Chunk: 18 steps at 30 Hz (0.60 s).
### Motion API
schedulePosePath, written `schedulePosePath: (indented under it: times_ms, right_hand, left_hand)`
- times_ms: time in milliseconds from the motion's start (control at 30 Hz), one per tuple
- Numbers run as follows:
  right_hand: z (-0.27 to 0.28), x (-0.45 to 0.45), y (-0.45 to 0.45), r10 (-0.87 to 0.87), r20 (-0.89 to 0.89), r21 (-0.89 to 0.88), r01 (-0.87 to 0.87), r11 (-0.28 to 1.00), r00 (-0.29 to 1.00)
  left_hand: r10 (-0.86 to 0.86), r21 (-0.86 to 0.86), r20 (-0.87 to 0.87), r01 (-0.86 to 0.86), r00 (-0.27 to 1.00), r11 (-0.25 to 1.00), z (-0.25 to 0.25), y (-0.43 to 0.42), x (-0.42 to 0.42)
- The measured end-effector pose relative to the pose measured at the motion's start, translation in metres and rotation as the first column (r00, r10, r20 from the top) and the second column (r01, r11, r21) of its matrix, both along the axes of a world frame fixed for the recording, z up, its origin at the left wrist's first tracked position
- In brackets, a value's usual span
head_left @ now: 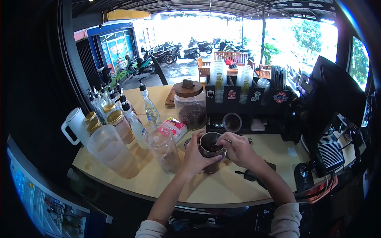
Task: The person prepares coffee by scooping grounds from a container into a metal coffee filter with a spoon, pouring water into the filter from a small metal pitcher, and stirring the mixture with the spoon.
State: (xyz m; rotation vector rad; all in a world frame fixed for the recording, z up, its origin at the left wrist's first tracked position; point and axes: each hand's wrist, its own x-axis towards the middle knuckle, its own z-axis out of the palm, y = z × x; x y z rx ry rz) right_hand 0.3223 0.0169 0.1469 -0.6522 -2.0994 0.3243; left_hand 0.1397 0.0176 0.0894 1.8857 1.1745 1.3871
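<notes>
My left hand [195, 155] is wrapped round the side of a cup [212, 166] with a shiny rim and dark contents. Over the cup's right rim, my right hand [237, 149] is closed in a pinch, fingertips at the opening; what it grips, if anything, is hidden by the fingers. Left of the cup stands a clear plastic jar [162, 148] with pale contents. Behind it lies a pink and white packet [174, 127]. A glass jar [190, 106] with a wooden lid and dark contents stands farther back.
On the left are a large clear pitcher [113, 148], a white jug [75, 125], gold-lidded jars [119, 125] and several pump bottles [149, 104]. A black organiser [248, 99] with stacked plastic cups borders the back. A dark cloth [258, 176] lies right, near an espresso machine [331, 148].
</notes>
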Motion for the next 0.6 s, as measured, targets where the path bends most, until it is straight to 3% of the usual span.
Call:
schedulePosePath:
  times_ms: [67, 133, 200, 233, 267, 400, 467, 600]
  right_hand:
    - [0.001, 0.000, -0.002, 0.030, 0.000, 0.019, -0.030, 0.999, 1.000]
    - [0.005, 0.001, 0.001, -0.070, -0.002, -0.085, 0.070, 0.994, 0.998]
    - [0.004, -0.001, 0.003, -0.087, 0.008, -0.063, 0.087, 0.994, 0.996]
    - [0.000, -0.003, 0.004, -0.015, -0.016, -0.046, 0.015, 0.999, 1.000]
    - [-0.002, -0.004, 0.005, 0.056, -0.039, -0.026, -0.057, 0.998, 0.998]
    - [0.000, -0.003, 0.008, -0.021, 0.024, -0.021, 0.021, 1.000, 0.999]
    - [-0.002, -0.007, 0.010, 0.069, -0.060, -0.026, -0.071, 0.997, 0.996]
    - [-0.005, -0.006, 0.009, 0.082, -0.035, -0.093, -0.085, 0.992, 0.996]
  left_hand:
    - [-0.098, -0.059, 0.034, 0.100, 0.995, 0.993, 0.004, 0.004, -0.008]
    - [-0.195, -0.120, 0.076, 0.203, 0.978, 0.972, 0.001, 0.005, -0.009]
    - [-0.178, -0.059, -0.023, 0.177, 0.984, 0.982, -0.001, 0.008, -0.008]
    - [-0.180, -0.059, -0.027, 0.178, 0.983, 0.982, -0.001, 0.007, -0.006]
    - [-0.155, -0.069, 0.014, 0.155, 0.988, 0.985, -0.002, 0.004, -0.002]
    - [-0.018, 0.002, 0.044, 0.018, 0.999, 1.000, -0.011, 0.005, 0.009]
    - [-0.020, 0.017, 0.046, 0.019, 0.999, 1.000, -0.011, 0.006, 0.009]
    - [0.022, 0.000, 0.076, -0.022, 0.997, 1.000, -0.010, 0.003, 0.010]
